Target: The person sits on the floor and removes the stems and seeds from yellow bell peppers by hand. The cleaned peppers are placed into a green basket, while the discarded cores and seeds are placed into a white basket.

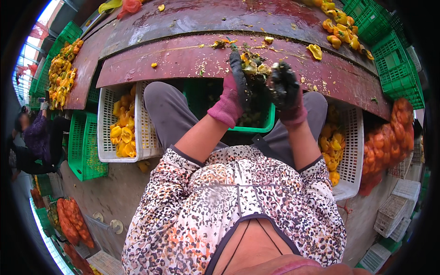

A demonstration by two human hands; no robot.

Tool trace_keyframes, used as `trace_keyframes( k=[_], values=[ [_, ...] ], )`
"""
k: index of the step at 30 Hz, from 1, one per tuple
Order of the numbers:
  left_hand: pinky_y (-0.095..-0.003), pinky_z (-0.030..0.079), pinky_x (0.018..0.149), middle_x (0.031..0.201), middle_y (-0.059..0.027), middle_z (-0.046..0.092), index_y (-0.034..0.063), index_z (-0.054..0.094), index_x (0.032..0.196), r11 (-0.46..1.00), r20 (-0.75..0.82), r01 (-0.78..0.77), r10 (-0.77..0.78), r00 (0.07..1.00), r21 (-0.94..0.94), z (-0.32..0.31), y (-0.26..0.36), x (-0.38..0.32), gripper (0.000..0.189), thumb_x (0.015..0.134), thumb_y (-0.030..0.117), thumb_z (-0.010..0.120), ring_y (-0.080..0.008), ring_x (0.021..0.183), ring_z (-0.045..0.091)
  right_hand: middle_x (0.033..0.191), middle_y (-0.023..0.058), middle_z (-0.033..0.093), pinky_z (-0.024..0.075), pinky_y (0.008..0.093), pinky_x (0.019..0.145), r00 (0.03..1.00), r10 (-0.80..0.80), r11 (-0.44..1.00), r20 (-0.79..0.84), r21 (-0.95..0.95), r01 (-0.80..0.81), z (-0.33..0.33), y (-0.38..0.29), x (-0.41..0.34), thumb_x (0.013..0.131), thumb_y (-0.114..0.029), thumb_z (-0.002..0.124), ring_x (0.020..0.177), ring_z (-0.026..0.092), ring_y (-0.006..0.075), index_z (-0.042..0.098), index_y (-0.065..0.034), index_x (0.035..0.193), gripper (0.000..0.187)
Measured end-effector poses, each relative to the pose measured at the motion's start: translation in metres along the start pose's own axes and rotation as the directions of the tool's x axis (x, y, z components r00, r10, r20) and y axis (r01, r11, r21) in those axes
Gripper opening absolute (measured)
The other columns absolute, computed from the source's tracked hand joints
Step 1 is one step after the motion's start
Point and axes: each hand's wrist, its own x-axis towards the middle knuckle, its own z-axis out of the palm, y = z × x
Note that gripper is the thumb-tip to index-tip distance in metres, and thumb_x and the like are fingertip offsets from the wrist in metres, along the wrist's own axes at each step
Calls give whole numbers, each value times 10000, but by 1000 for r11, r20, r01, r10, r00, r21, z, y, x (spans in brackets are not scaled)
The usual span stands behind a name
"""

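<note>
A clump of pepper scraps (254, 66), with cores, seeds and bits of flesh, lies at the near edge of the red board table (172, 62), between my two hands. My left hand (238, 80), in a black-coated pink glove, is at the clump's left side, fingers pointing away from me. A thin green piece sticks out past its fingertips; I cannot tell what it is. On the right, my right hand (284, 87) has curled fingers, and its wet glove is stuck with seeds. Whether it grips anything is hidden. Beneath both hands, a green crate (256, 129) between my knees holds dark scraps.
White crates of yellow pepper pieces stand left (137, 120) and right (352, 151) of my legs. Orange peppers fill a mesh bag (386, 144) at right. Yellow peppers (340, 32) lie at the back right, near green crates (395, 68). Another person (37, 137) sits far left.
</note>
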Motion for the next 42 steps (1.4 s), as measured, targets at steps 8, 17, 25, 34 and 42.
trace_keyframes(
  k=[8,17,25,34,42],
  values=[
    [-257,467,675,830,-23,627,96,604,1115,460,50,-19,-55,997,888,-88,36,-8,405,903,439,565,-142,743,589,1092,201,635,506,395,844,599,716,-48,-359,-881,-470,-226,-39,-75,823,-349,644,989,631,320,498,-86,1317,578],
    [-358,477,869,1044,-171,661,35,608,1143,-86,169,-173,-46,985,981,-73,60,27,393,814,236,683,-280,977,633,1133,196,604,448,425,915,735,589,269,-336,-776,-571,-208,54,-30,831,-438,610,1058,568,367,552,-98,1223,522],
    [-455,301,1057,1397,-186,412,140,467,1340,-523,364,-341,-63,929,781,4,12,118,667,801,506,605,-366,1294,378,1331,204,480,408,411,1007,523,771,-36,-363,-845,-534,-163,187,96,815,-441,614,1235,470,333,471,-122,1308,604],
    [-478,249,1102,1392,-185,407,163,464,1341,-639,489,-614,-394,778,463,5,-18,150,663,785,482,630,-401,1306,340,1291,119,535,353,379,1042,736,653,102,-178,-943,-318,-258,73,-31,824,-298,625,1229,474,271,484,-126,1302,527],
    [-434,353,1025,1169,-152,591,73,622,1127,-262,442,-652,-555,705,711,13,49,124,424,743,235,702,-350,1153,499,1262,189,527,402,398,998,685,606,55,-404,-838,-543,-330,11,-82,781,-295,688,1168,506,337,488,-100,1285,576]
  ],
)
